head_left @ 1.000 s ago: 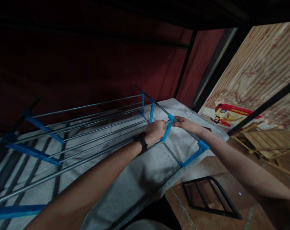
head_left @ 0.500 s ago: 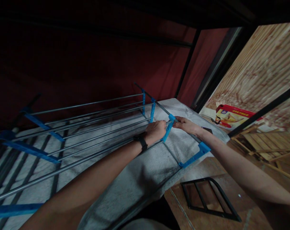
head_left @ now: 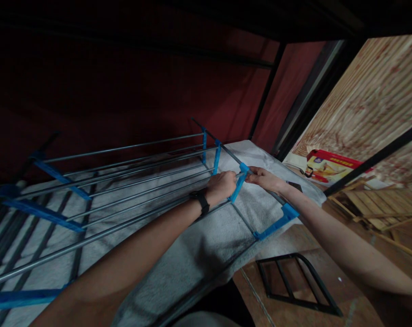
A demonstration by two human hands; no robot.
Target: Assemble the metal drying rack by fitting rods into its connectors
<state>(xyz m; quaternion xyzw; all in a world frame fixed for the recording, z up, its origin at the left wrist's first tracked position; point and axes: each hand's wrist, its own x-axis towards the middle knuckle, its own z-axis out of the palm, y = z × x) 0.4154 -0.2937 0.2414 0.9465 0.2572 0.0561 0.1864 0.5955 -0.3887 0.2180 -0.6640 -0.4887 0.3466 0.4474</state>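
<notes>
A rack of thin metal rods (head_left: 131, 181) with blue plastic connectors lies across a grey-white towel (head_left: 206, 245) on a bunk. My left hand (head_left: 221, 185), a black band on its wrist, is closed round a rod right beside a blue connector (head_left: 240, 181). My right hand (head_left: 265, 178) is closed on the end rail of the rack, touching the same connector from the other side. Another blue bracket (head_left: 277, 222) sits at the rack's near corner, below my right forearm.
Dark red wall behind, black bunk frame overhead and a black post (head_left: 263, 93). On the floor lie a black metal frame (head_left: 294, 281), a red and yellow box (head_left: 331, 165) and wooden slats (head_left: 376, 204). A wood-grain panel (head_left: 372, 95) stands right.
Almost nothing: both hands stay closed at the blue connector; the view has shifted very slightly.
</notes>
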